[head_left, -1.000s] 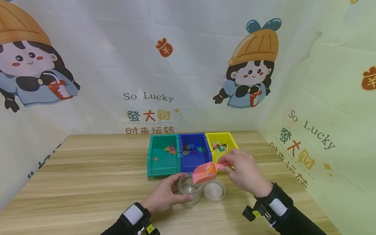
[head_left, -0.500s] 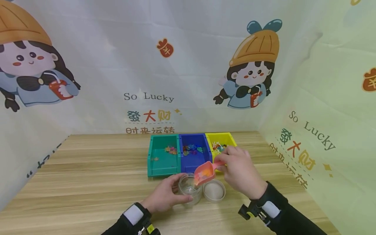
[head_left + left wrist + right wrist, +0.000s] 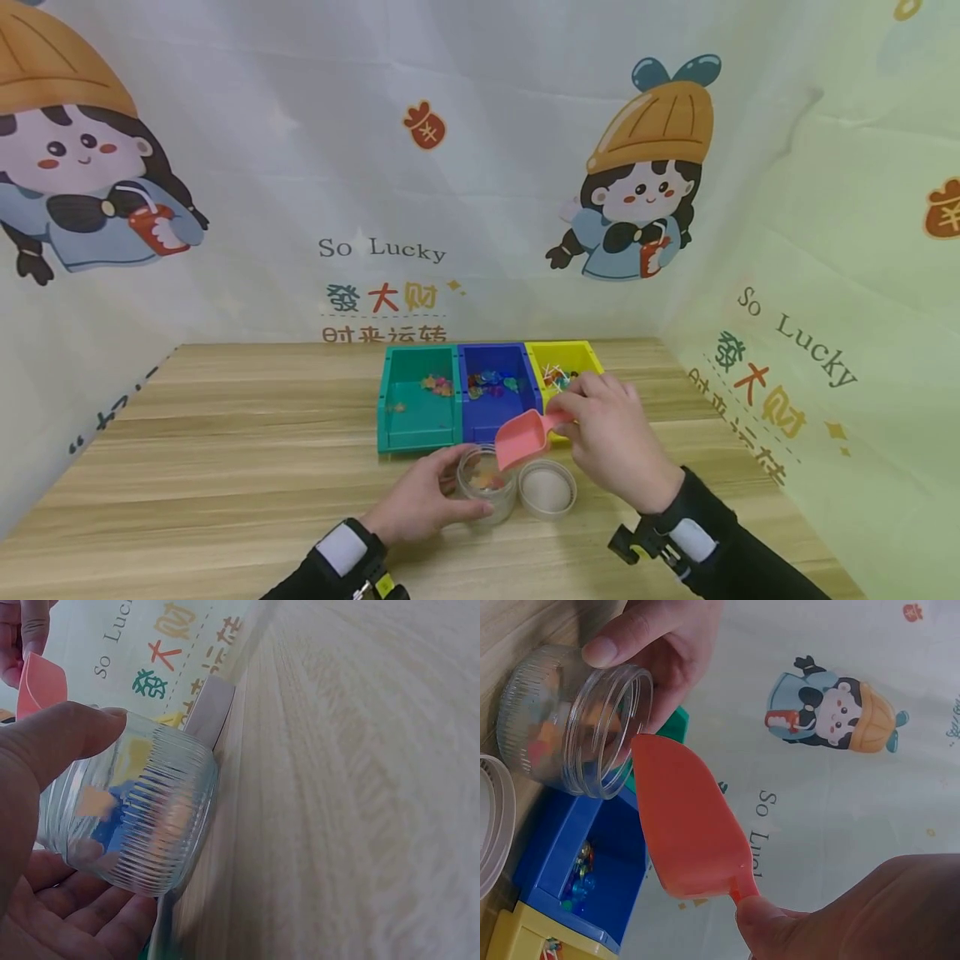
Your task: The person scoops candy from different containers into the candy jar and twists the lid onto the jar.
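Note:
My left hand (image 3: 429, 498) grips a clear ribbed glass jar (image 3: 142, 802) that stands on the table, thumb on one side and fingers on the other. Inside the jar lie small orange and pink pieces (image 3: 546, 739). Pinched by its handle in my right hand (image 3: 617, 442) is a pink scoop (image 3: 522, 439); its lip tilts down at the jar's mouth, and its bowl looks bare in the head view. Beside the jar, on its right, a round whitish lid (image 3: 547, 489) lies on the table.
Behind the jar stand three joined bins: a green bin (image 3: 420, 432) with a few orange and pink pieces, a blue bin (image 3: 498, 417) with dark and blue pieces, and a yellow bin (image 3: 558, 350) with white-stick pieces. A printed cloth (image 3: 495, 167) hangs behind.
The scoop has moved slightly left and tipped further. The orange pieces that lay in it have dropped into the jar. My left hand and the jar stay in place.

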Available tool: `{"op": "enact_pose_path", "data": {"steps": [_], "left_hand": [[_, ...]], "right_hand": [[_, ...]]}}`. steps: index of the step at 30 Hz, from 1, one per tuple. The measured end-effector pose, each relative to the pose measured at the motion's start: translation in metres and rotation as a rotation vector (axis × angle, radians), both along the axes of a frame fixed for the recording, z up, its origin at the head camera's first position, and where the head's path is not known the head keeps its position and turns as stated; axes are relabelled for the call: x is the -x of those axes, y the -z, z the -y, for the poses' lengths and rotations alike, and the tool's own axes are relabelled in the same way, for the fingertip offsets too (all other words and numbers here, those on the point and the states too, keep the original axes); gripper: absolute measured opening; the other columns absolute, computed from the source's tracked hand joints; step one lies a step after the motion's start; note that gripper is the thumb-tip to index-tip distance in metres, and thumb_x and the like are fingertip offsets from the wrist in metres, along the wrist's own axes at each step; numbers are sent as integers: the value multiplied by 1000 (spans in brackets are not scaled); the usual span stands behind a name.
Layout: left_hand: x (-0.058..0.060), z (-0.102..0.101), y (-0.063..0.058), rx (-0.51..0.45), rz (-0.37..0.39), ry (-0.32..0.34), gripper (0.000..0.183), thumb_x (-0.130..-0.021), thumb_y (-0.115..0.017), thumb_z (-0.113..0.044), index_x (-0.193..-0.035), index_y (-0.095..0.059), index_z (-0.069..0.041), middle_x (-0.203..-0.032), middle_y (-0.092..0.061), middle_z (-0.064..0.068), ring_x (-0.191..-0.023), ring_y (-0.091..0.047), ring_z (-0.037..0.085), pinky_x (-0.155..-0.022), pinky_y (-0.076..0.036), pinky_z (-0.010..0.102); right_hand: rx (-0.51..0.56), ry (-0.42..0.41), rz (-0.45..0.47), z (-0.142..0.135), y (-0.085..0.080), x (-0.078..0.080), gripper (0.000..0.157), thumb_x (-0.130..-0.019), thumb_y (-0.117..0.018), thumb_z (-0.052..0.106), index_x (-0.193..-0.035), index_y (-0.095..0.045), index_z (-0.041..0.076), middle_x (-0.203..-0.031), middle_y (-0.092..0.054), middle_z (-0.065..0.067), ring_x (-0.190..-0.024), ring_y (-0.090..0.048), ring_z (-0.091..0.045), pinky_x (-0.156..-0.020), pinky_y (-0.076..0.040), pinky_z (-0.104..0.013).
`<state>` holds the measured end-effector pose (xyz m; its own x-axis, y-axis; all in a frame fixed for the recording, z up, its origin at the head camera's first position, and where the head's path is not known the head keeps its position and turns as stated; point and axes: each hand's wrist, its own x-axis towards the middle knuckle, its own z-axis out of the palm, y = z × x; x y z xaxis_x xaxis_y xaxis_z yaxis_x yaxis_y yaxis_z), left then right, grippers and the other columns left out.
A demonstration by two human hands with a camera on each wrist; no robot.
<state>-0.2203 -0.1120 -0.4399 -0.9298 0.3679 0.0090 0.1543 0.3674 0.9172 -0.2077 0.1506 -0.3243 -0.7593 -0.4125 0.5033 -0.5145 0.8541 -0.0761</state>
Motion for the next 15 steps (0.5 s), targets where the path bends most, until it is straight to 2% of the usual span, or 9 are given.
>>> {"op": "enact_pose_path", "data": {"steps": [9,15], "left_hand": [[1,-1,0,-6,41,4,85,-90,-93,-29,-159,-52,-3,-156,-62,17,-149,-56,44,-123,-46,63],[2,-1,0,-2,31,11,85,-90,-93,-29,-159,-52,-2,-156,-61,18,-148,-57,44,-123,-46,63]], "right_hand": [[16,-11,8,-2,2,-1,19,-86,-92,4,-101,-83,11,-98,-67,-3,-92,-54,-23,-79,-33,-35],[31,-11,25,-2,3,-1,18,-86,-93,6,-99,-82,11,-93,-64,0,-89,-51,-21,-78,-31,-35]]}}
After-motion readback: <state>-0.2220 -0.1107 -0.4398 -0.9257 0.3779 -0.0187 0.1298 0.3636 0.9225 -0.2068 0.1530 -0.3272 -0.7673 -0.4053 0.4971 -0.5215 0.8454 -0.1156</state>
